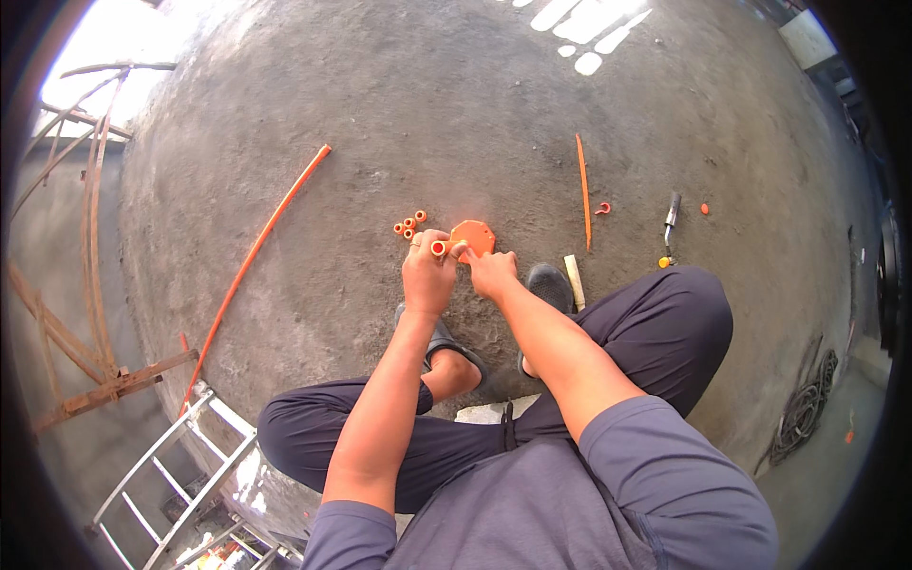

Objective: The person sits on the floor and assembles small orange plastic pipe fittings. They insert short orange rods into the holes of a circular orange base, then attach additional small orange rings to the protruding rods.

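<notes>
My left hand (429, 275) is closed around a short orange pipe fitting (439, 248), whose round open end faces up. Just right of it, an orange octagonal junction box (473, 235) is held low over the floor between my feet. My right hand (494, 275) is closed at the near edge of the box, with its index finger reaching toward the fitting. The fingers partly hide where fitting and box meet. Several more small orange fittings (408, 224) stand in a cluster beyond my left hand.
A long orange pipe (261, 247) lies at the left, a shorter orange strip (583, 190) at the right. Beyond are an orange clip (603, 208) and a blowtorch (672, 223). A pale stick (574, 282) lies by my right shoe. A white ladder (176, 470) is lower left.
</notes>
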A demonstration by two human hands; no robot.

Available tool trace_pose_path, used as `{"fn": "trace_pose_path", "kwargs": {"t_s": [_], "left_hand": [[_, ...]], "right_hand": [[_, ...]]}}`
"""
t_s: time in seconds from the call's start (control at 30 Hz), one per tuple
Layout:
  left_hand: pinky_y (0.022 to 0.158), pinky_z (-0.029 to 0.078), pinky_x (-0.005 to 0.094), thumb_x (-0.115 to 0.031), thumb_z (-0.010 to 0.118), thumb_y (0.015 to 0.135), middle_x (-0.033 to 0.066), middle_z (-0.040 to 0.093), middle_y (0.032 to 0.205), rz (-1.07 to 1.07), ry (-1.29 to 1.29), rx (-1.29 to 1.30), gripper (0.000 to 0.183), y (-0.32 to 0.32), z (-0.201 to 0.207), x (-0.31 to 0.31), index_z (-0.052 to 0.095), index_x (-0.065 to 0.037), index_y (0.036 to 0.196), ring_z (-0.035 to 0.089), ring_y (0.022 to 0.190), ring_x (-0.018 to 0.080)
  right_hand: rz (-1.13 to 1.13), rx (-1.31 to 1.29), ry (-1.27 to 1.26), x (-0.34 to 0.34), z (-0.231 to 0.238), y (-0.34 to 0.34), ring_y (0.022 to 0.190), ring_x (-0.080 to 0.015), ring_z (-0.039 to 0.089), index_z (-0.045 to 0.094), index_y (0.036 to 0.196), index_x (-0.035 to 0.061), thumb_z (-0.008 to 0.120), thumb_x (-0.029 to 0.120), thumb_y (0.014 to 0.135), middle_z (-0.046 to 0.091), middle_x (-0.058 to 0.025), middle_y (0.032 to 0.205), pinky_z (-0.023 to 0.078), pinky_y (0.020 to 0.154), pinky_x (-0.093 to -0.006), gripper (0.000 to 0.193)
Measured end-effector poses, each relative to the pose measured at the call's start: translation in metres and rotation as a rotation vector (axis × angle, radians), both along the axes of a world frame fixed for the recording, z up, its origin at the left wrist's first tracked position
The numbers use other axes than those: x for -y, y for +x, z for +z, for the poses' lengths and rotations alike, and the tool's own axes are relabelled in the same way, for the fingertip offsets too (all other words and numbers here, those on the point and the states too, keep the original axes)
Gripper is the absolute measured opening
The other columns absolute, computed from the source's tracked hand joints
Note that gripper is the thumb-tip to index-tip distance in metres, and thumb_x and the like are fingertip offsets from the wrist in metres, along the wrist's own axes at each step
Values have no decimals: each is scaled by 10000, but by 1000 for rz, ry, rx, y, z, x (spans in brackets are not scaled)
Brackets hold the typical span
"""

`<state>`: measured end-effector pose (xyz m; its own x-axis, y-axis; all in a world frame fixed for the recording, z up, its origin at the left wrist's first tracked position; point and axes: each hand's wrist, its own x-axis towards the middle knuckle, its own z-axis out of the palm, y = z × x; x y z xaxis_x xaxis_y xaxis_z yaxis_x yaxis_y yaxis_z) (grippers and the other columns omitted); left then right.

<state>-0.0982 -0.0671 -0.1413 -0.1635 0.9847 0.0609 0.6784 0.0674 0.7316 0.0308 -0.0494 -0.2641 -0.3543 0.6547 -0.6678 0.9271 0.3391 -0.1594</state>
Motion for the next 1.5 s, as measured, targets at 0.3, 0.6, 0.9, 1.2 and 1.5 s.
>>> {"fn": "trace_pose_path", "kwargs": {"t_s": [0.3,0.6,0.9,1.2,1.5], "left_hand": [[744,540,410,-134,819,865,122,708,928,-271,-2,-22,221,-20,11,-15,682,-44,1012,694,854,303],[807,532,436,-68,780,871,119,705,957,-390,-169,71,175,-30,23,-19,670,-45,1005,683,925,329],[804,536,441,-58,760,885,132,702,970,-408,-188,40,153,-26,27,-22,682,-47,1016,690,919,347],[810,545,442,4,728,856,150,702,978,-514,-148,37,167,-28,22,-26,673,-39,1008,703,948,353],[853,540,444,12,722,850,128,703,983,-590,-159,15,190,-31,22,-28,658,-53,1017,693,977,343]], "right_hand": [[2,-7,74,11,0,8,1125,-327,685,343,1617,252,500,272,1015,644,-128,1278,475,918,-571,622],[2,4,63,10,8,10,1170,-324,665,357,1601,239,562,232,975,631,-124,1297,463,973,-537,659],[-48,-21,56,3,7,16,1154,-316,667,437,1551,217,545,242,984,631,-116,1286,461,979,-554,578],[25,37,107,6,2,12,1123,-313,679,404,1580,229,534,246,993,632,-109,1270,465,958,-561,602],[53,73,107,-2,8,14,1132,-302,675,398,1583,243,520,258,1006,628,-107,1289,465,960,-570,589]]}}
